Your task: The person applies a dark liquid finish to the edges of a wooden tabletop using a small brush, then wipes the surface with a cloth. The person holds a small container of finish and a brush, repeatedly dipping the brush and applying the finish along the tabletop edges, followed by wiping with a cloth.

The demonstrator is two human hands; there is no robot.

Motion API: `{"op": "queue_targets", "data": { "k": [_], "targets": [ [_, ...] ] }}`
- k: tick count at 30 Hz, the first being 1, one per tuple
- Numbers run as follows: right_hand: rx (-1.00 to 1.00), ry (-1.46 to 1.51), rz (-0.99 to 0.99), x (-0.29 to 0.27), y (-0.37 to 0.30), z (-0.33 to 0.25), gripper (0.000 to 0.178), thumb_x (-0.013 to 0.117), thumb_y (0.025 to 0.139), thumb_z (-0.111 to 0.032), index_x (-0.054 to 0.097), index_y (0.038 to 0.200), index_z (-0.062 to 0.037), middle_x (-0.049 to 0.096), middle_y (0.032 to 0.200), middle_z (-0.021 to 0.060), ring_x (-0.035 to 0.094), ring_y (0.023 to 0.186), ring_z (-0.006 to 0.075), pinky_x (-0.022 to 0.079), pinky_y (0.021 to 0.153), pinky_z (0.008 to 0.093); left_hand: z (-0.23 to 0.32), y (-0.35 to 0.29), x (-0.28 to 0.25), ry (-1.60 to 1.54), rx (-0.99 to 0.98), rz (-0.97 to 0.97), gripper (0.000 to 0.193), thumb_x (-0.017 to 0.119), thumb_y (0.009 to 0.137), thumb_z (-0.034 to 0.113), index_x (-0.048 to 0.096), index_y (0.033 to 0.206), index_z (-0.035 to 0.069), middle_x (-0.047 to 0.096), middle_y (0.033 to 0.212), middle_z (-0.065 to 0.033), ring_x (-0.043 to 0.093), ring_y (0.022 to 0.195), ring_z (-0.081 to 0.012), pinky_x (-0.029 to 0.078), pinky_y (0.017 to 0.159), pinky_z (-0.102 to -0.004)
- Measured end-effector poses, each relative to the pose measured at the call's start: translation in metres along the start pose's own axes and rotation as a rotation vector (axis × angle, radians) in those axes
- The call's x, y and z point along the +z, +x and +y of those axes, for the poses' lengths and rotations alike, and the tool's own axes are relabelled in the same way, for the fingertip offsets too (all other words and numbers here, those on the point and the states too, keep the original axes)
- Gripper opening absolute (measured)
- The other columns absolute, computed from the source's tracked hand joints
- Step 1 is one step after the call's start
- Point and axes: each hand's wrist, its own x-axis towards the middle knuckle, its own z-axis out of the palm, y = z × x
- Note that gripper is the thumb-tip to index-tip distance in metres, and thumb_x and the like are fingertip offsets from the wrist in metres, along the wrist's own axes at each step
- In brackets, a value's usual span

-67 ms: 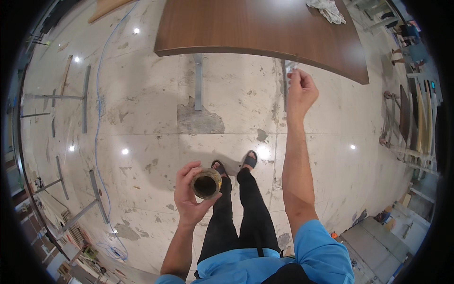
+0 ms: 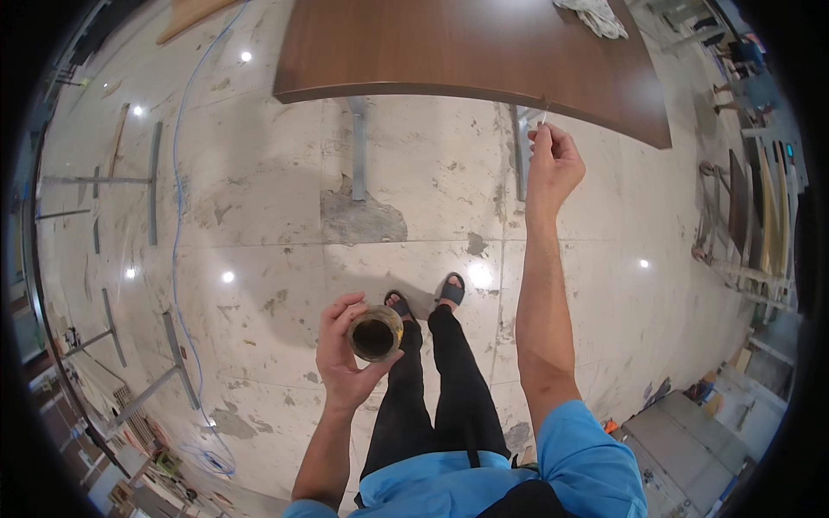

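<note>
My left hand (image 2: 342,354) is wrapped round a small, stained open jar (image 2: 400,332), with dark contents inside and yellowish smears on its side. I hold it low, above my left leg. My right arm reaches forward to the near edge of a brown wood-grain panel (image 2: 432,52). In my right hand (image 2: 555,166), the fingers pinch a thin, pale stick with a dark tip (image 2: 545,116). Its tip meets the panel's edge in this view; whether it touches cannot be made out. The stick's lower end is hidden in my fingers.
A crumpled white cloth (image 2: 596,17) lies on the panel. Grey metal legs (image 2: 358,147) show beneath it. Metal stands (image 2: 155,181) and a blue cable (image 2: 177,173) are on the left of the worn floor. Boards lean on a rack (image 2: 743,207) at the right.
The stick in my right hand shows more upright and sharper against the panel edge, where it was blurred. My left hand and the jar have hardly moved.
</note>
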Motion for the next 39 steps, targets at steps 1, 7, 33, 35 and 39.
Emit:
{"op": "queue_targets", "data": {
  "k": [1,7,33,35,39],
  "targets": [
    [0.005,-0.008,0.066,-0.006,0.002,0.001,0.015,0.067,0.097,-0.009,0.075,0.096,0.0038,0.075,0.079,0.0083,0.065,0.07,0.0079,0.05,0.065,0.0248,0.0,0.002,0.005,0.007,-0.002,-0.019,0.074,0.092,0.07,0.01,0.058,0.136,0.001,0.048,0.145,-0.0177,0.053,0.131,-0.0252,0.051,0.105,-0.0369],
    [-0.141,-0.103,-0.037,-0.017,0.021,0.026,0.013,0.071,0.095,-0.01,0.075,0.095,0.0014,0.074,0.077,0.0055,0.065,0.068,0.0099,0.052,0.066,0.0269,0.017,0.016,0.046,0.029,0.011,-0.074,0.076,0.094,0.068,0.006,0.058,0.134,0.001,0.048,0.144,-0.0173,0.053,0.131,-0.0262,0.052,0.105,-0.0366],
    [-0.109,-0.233,0.309,-0.246,0.199,0.106,0.013,0.072,0.095,-0.011,0.076,0.099,0.0013,0.077,0.084,0.0086,0.07,0.075,0.0117,0.055,0.073,0.0269,0.072,0.073,0.211,0.092,0.081,-0.36,0.077,0.095,0.069,0.017,0.058,0.136,0.001,0.049,0.142,-0.0185,0.054,0.13,-0.0275,0.052,0.105,-0.0384],
    [-0.06,-0.171,0.389,-0.244,0.198,0.108,0.013,0.071,0.095,-0.01,0.075,0.1,0.0015,0.077,0.084,0.008,0.071,0.076,0.012,0.055,0.073,0.0267,0.076,0.076,0.217,0.097,0.086,-0.365,0.078,0.095,0.069,0.017,0.058,0.136,0.001,0.049,0.142,-0.0185,0.054,0.13,-0.0277,0.052,0.105,-0.0386],
    [-0.041,-0.185,0.357,-0.255,0.205,0.112,0.014,0.07,0.096,-0.01,0.076,0.1,0.0015,0.077,0.084,0.0087,0.071,0.077,0.0114,0.055,0.074,0.0265,0.078,0.082,0.227,0.122,0.097,-0.393,0.078,0.096,0.068,0.016,0.058,0.135,0.001,0.05,0.142,-0.0187,0.054,0.13,-0.0281,0.051,0.105,-0.039]
  ]
}}
